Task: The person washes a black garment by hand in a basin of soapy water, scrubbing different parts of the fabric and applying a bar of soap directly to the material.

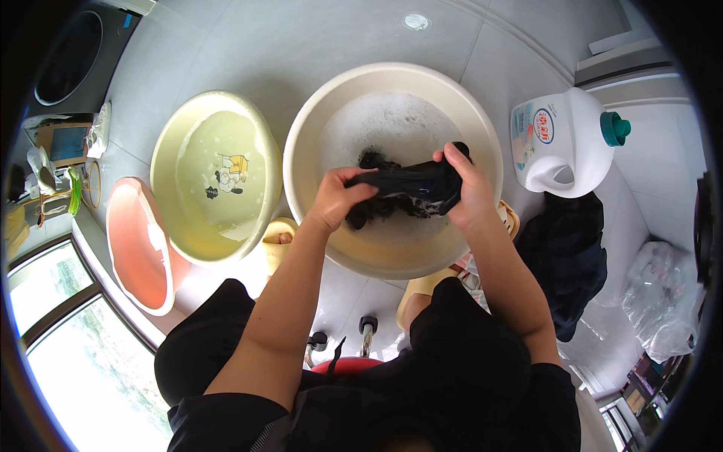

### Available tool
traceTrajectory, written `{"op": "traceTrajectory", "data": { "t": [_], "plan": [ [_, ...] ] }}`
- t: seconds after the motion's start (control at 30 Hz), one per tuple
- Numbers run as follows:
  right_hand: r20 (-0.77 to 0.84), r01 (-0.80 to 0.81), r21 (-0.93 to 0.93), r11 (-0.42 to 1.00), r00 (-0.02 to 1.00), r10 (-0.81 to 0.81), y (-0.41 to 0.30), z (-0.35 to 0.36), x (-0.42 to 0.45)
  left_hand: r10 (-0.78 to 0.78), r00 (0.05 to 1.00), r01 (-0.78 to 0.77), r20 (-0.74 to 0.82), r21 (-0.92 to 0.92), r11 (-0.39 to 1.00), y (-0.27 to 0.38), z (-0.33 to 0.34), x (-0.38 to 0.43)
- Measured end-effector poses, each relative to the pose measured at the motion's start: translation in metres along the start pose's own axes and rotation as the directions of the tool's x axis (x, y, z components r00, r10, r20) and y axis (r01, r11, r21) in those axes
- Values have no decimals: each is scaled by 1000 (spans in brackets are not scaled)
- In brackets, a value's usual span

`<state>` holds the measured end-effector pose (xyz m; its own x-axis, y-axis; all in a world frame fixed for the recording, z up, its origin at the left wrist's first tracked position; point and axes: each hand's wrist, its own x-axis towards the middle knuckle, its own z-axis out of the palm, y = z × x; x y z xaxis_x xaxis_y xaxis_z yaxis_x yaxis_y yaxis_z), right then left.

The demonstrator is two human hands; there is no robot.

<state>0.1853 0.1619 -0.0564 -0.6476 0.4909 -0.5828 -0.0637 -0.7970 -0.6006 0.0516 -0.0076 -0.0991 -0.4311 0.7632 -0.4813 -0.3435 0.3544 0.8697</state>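
Between my two hands a wet black cloth garment (415, 182) is stretched above a large cream plastic basin (302, 124). My left hand (342, 195) pinches its left end between thumb and fingers. The right end is gripped by my right hand (466, 183), thumb on top, with a fold of fabric over the fingers. Sudsy water (390, 121) with dark specks lies in the basin. More black fabric (361, 213) sits in the water beneath the held part; whether it is the same piece I cannot tell.
Left of the basin stands a pale green basin (164, 164) of water, beside a pink basin (135, 243). At right are a white detergent jug (556, 141) with a green cap, a pile of dark clothing (565, 260) and a clear plastic bag (661, 299). A red stool (347, 366) is under me.
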Motion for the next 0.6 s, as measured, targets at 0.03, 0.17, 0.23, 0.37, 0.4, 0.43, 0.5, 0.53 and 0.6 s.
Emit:
{"op": "traceTrajectory", "data": {
  "t": [0.03, 0.17, 0.23, 0.37, 0.4, 0.43, 0.5, 0.53, 0.6],
  "plan": [
    [26, 119, -155, 981, 993, -117, 6, 9, -3, 8, 1000, 3, 24, -398, 918, 4, 3, -2],
    [596, 791, -586, 177, 569, -567, 39, 55, -21, -79, 990, 132, 117, -962, 239, 11, 30, 9],
    [828, 845, -508, -166, 426, -365, 56, 63, -32, -274, 961, 150, -34, -769, 622, 43, 55, 2],
    [552, 520, -827, -215, 676, -489, 48, 46, 37, -231, 968, 178, 97, -915, 363, 5, 62, 31],
    [459, 441, -882, -164, 729, -508, 43, 44, 45, -442, 896, 208, 38, -916, 344, 33, 71, 26],
    [445, 429, -890, -154, 743, -500, 41, 40, 44, -491, 871, 207, 6, -911, 356, 17, 74, 38],
    [532, 550, -828, -105, 714, -455, 48, 47, 21, -366, 929, 172, 60, -944, 282, 0, 62, 37],
    [695, 718, -687, -112, 606, -387, 64, 65, -7, 100, 961, 221, 256, -936, 273, -48, 19, 41],
    [745, 772, -626, -112, 551, -376, 68, 54, -10, -385, 918, 145, -91, -827, 542, -21, 33, 47]
  ]
}}
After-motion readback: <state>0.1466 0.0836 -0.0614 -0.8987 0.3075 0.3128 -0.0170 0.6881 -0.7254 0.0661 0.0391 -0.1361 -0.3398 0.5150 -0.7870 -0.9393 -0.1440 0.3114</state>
